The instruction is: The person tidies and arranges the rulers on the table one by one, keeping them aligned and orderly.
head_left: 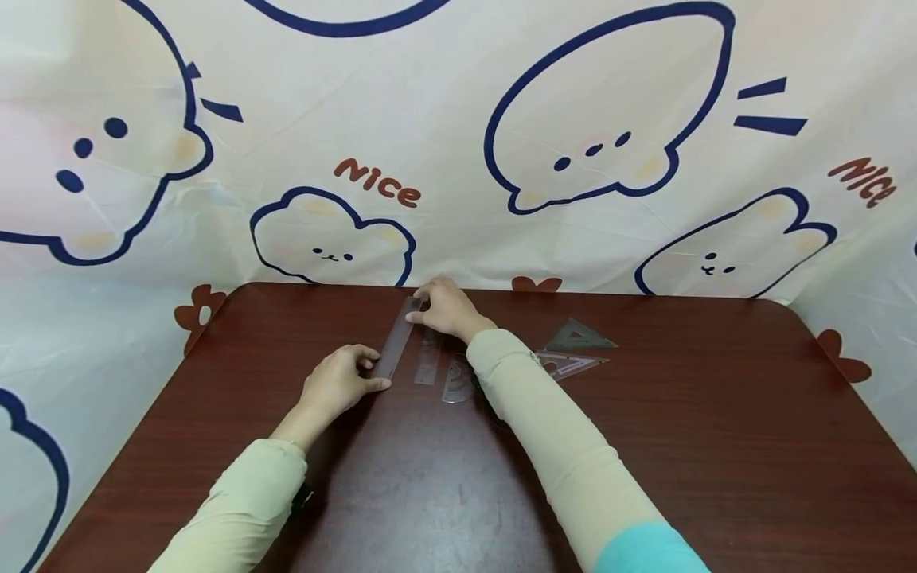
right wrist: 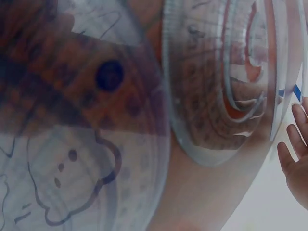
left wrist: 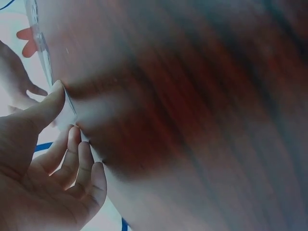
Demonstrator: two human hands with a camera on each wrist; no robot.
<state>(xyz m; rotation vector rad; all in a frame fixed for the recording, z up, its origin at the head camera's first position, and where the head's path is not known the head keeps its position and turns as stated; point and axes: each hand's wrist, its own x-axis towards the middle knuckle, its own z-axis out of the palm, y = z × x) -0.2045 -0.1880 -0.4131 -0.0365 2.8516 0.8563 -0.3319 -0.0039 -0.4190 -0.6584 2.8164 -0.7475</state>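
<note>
— From above, how far along?
— Both hands pinch the long ruler [head_left: 395, 344]: left hand [head_left: 337, 383] its near end, right hand [head_left: 447, 308] the far, on the surface [head_left: 716, 446]. The other rulers lie untouched.
— The wrist views?
— The left thumb [left wrist: 45, 108] is pinching the ruler edge; the right view is blurred.

Clear grey ruler [head_left: 394, 342]; dark red-brown wood-grain table [head_left: 716, 446]; cream backdrop cloth [head_left: 444, 103], navy-outlined cartoon animals, orange "Nice".

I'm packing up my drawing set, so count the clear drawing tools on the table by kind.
Straight rulers: 2, the long ruler held at both ends and a shorter ruler
Set squares: 2
Protractor: 1
Total: 5
</note>
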